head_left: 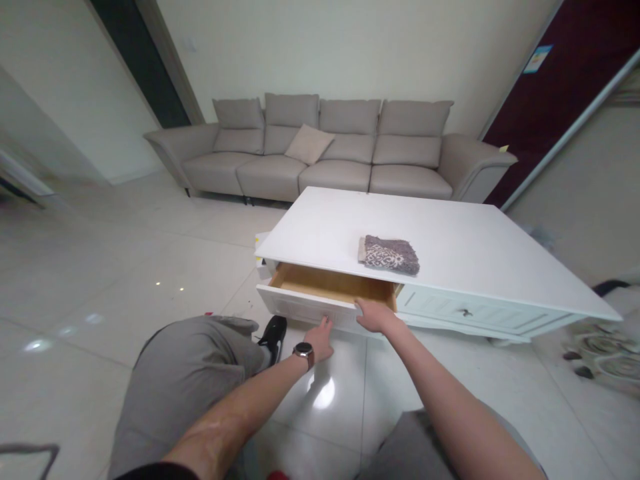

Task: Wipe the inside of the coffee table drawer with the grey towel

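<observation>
A white coffee table (pixel 450 233) has its left drawer (pixel 300 304) pulled out, and the bare wooden inside shows. My left hand (pixel 319 339), with a watch on its wrist, is at the middle of the drawer front, its fingers closed around the small knob (pixel 326 320). Near the right end of the same front, my right hand (pixel 374 316) grips the panel's top edge; some of its fingers are hidden. On the tabletop, above the drawer, lies a folded grey-brown patterned towel (pixel 390 255).
Behind the table stands a long grey-beige sofa (pixel 340 177) with a loose cushion (pixel 309 144). The right drawer (pixel 465 312) is closed. A white box (pixel 262 267) is by the table's left end. My shoe (pixel 274 337) rests on the tiled floor near the drawer.
</observation>
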A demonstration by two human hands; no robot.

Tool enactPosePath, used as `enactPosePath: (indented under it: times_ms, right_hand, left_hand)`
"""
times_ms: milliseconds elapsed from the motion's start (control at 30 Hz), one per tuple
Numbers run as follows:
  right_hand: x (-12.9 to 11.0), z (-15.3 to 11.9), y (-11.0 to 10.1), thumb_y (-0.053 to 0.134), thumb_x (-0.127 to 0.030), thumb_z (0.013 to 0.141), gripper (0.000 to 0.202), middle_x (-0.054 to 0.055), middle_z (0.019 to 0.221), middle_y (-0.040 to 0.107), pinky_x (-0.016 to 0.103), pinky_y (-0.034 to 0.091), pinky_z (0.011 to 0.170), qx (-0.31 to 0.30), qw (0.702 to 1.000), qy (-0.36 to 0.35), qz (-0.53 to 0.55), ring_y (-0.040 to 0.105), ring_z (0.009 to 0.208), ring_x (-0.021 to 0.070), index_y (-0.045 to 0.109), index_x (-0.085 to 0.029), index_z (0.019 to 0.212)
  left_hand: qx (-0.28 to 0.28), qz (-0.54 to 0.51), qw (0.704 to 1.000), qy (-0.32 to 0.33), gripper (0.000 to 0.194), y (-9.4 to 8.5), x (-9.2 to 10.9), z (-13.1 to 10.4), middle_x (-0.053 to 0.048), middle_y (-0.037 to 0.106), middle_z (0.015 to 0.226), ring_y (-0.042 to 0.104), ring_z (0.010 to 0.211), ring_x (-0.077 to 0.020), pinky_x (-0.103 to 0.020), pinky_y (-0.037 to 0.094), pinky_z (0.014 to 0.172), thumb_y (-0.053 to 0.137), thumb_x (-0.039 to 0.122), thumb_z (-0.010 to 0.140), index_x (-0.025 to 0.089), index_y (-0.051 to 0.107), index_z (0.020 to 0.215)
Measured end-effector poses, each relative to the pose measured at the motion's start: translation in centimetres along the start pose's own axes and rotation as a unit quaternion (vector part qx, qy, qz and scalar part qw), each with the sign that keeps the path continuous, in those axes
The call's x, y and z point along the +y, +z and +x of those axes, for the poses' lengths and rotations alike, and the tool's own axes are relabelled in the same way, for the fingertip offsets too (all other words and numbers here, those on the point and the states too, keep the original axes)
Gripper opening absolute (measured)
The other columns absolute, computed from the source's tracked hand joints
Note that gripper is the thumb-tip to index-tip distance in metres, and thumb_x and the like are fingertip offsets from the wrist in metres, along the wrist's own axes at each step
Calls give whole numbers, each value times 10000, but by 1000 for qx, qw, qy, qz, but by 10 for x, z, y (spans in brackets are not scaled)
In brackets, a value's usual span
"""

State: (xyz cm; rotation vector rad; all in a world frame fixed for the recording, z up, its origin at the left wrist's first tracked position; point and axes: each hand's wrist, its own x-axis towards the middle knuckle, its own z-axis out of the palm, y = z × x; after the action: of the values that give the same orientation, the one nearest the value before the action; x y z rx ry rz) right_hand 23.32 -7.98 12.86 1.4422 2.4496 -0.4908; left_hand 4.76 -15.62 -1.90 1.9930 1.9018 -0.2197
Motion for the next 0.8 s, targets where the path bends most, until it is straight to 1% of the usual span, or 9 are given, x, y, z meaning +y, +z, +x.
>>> enactPosePath:
  times_ms: [133, 233, 300, 367, 467, 533, 600, 700, 800]
  right_hand:
    - [-9, -7, 1, 562, -236, 911, 369, 204, 1232, 712, 357, 516, 897, -18, 998, 6, -57, 683, 1139, 305, 689, -113, 1235]
    - [-15, -10, 8, 586, -191, 905, 316, 218, 1184, 727, 347, 532, 884, -12, 997, -2, -78, 700, 1105, 305, 730, -91, 1168]
    - [-19, -10, 14, 598, -164, 903, 308, 226, 1186, 723, 348, 539, 893, -1, 996, -7, -92, 700, 1108, 308, 737, -76, 1164]
    - [-22, -10, 21, 577, -122, 910, 311, 243, 1183, 719, 365, 543, 903, 14, 994, -9, -106, 700, 1113, 318, 735, -57, 1170]
    - [-27, -9, 27, 465, -34, 932, 354, 267, 1138, 723, 393, 550, 901, 31, 992, -10, -122, 710, 1097, 323, 739, -31, 1156]
    - [-29, -9, 29, 429, -5, 931, 381, 273, 1111, 727, 391, 554, 896, 34, 991, -15, -129, 715, 1088, 321, 746, -27, 1139]
    - [-31, -11, 29, 438, 1, 924, 377, 275, 1103, 729, 378, 557, 897, 33, 990, -21, -134, 715, 1093, 316, 750, -28, 1134]
    - [-35, -15, 30, 474, 4, 901, 364, 271, 1110, 729, 371, 560, 905, 22, 989, -33, -141, 713, 1100, 312, 751, -34, 1134]
    - [-40, -20, 31, 568, -25, 858, 326, 258, 1119, 733, 375, 569, 899, -4, 989, -48, -143, 718, 1084, 316, 758, -50, 1121]
  left_hand:
    - [-4, 12, 1000, 1, 908, 6, 3, -22, -175, 266, 1669, 669, 1146, -337, -423, 557, 949, 661, 309, 713, 170, 339, 1550]
    - [-1, 12, 1000, 4, 897, 7, 5, -36, -172, 288, 1662, 664, 1154, -344, -426, 558, 958, 656, 332, 714, 155, 362, 1542]
    - [-2, 10, 1000, 4, 903, 6, 6, -42, -171, 295, 1659, 659, 1164, -346, -422, 553, 969, 657, 343, 711, 156, 363, 1544]
    - [0, 7, 1000, 3, 883, 2, 8, -45, -173, 338, 1635, 662, 1157, -345, -422, 554, 966, 654, 356, 711, 158, 386, 1528]
    - [-2, 7, 1000, 2, 818, -5, 10, -46, -172, 409, 1585, 667, 1144, -344, -425, 555, 956, 658, 384, 710, 164, 453, 1471]
    - [-11, 15, 1000, 2, 806, -8, 12, -47, -172, 415, 1577, 665, 1148, -345, -430, 551, 962, 666, 395, 707, 171, 468, 1455]
    - [-14, 19, 1000, 4, 816, -6, 12, -51, -173, 402, 1588, 659, 1162, -348, -432, 548, 971, 672, 401, 707, 172, 461, 1461]
    - [-15, 28, 999, 5, 838, 1, 12, -61, -174, 377, 1607, 651, 1176, -353, -434, 547, 981, 691, 396, 701, 162, 454, 1469]
    - [-28, 49, 998, 6, 833, 8, 13, -74, -184, 368, 1609, 664, 1147, -351, -438, 558, 966, 701, 376, 706, 144, 457, 1468]
